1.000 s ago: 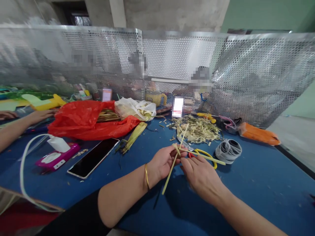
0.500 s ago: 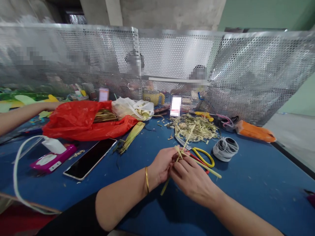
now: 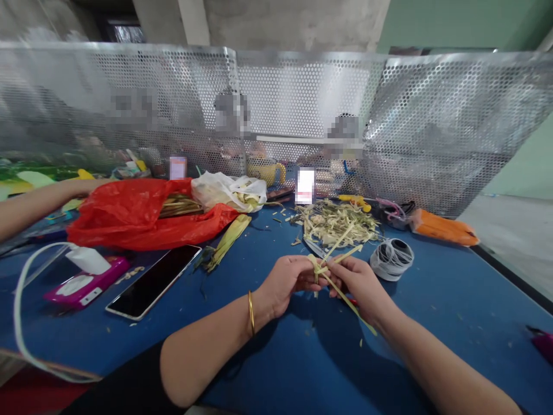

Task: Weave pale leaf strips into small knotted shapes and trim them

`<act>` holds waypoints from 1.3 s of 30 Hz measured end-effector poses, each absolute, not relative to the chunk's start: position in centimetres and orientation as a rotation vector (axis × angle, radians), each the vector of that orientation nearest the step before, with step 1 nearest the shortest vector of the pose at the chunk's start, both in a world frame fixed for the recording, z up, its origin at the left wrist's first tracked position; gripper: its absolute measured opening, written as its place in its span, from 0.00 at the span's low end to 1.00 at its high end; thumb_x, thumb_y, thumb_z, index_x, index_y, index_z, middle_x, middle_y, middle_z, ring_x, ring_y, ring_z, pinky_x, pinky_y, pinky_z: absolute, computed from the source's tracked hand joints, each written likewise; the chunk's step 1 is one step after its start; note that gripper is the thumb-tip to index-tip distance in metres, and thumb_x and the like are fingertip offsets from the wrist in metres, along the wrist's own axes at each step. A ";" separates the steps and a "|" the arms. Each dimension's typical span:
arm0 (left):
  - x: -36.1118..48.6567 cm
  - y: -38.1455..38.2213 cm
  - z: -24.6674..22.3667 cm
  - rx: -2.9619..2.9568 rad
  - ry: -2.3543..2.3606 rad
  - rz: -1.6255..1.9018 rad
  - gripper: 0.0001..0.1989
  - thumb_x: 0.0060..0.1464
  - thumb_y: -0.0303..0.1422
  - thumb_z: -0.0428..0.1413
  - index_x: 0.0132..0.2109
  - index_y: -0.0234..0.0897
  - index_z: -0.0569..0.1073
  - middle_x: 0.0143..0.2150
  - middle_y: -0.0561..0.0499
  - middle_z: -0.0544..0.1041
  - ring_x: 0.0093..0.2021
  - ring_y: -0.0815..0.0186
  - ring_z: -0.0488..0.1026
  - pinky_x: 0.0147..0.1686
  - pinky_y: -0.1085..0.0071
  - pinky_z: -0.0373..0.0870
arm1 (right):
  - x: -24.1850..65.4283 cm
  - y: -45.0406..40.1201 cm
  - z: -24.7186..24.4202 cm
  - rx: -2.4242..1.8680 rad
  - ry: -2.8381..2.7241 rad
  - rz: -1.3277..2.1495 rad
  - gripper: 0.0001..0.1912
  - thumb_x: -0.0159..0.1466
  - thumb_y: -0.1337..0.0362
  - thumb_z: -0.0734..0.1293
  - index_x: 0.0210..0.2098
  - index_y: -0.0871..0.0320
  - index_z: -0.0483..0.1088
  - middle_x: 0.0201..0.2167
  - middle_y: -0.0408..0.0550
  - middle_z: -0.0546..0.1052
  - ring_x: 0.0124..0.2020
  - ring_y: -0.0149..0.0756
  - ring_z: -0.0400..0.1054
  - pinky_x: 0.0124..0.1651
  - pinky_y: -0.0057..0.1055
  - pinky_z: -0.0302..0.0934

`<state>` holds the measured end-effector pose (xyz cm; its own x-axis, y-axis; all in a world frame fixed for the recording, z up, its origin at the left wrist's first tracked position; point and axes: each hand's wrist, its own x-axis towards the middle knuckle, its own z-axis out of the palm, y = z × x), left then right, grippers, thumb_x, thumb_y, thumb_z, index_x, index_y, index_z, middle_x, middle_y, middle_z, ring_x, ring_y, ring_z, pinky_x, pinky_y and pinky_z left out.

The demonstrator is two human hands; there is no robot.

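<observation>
Pale yellow-green plant strips point(image 3: 317, 267), crossed and partly woven together, are held up between my two hands. My left hand point(image 3: 287, 282), with a gold bangle at its wrist, pinches the crossing from the left. My right hand point(image 3: 358, 282) grips one strip just right of the crossing. Loose strip ends stick out up to the right and down to the right. Scissors point(image 3: 314, 249) lie on the blue table point(image 3: 268, 369) behind my hands; their handles are mostly hidden. Beyond them is a pile of dry strip scraps point(image 3: 341, 225).
A spool of white thread point(image 3: 391, 260) stands at right, near an orange packet point(image 3: 444, 226). On the left are a red plastic bag point(image 3: 125, 213), a phone point(image 3: 153, 282), a purple power strip point(image 3: 86, 282) and a co-worker's arm point(image 3: 47, 204). A perforated metal screen point(image 3: 298, 104) stands behind.
My right hand has moved right and up, away from the left hand, bringing a strip with it. The strip ends have swung round. The scissors' yellow handle is now covered.
</observation>
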<state>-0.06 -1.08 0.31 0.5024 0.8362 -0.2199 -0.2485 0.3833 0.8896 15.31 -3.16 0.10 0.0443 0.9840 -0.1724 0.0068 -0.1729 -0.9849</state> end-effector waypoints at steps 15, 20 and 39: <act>-0.3 0.1 -0.4 0.892 0.986 1.016 0.06 0.43 0.29 0.61 0.32 0.31 0.77 0.30 0.47 0.77 0.25 0.73 0.70 0.21 0.79 0.64 | 15.4 -4.2 0.5 -1.275 -1.911 0.886 0.10 0.64 0.67 0.57 0.44 0.55 0.66 0.32 0.44 0.76 0.29 0.32 0.72 0.32 0.28 0.64; -0.1 -0.3 -0.1 0.941 0.993 0.972 0.07 0.39 0.28 0.63 0.28 0.32 0.74 0.23 0.52 0.74 0.21 0.73 0.67 0.18 0.78 0.63 | 15.7 -4.7 1.5 -1.043 -2.331 0.261 0.12 0.66 0.70 0.57 0.42 0.55 0.71 0.35 0.48 0.76 0.36 0.34 0.70 0.37 0.29 0.61; 0.7 -1.5 -0.5 1.202 0.927 0.868 0.05 0.42 0.28 0.62 0.31 0.30 0.78 0.26 0.51 0.75 0.23 0.75 0.65 0.24 0.78 0.61 | 16.3 -3.4 0.4 -1.775 -1.942 0.261 0.11 0.63 0.59 0.59 0.25 0.55 0.63 0.19 0.40 0.69 0.22 0.31 0.61 0.25 0.26 0.47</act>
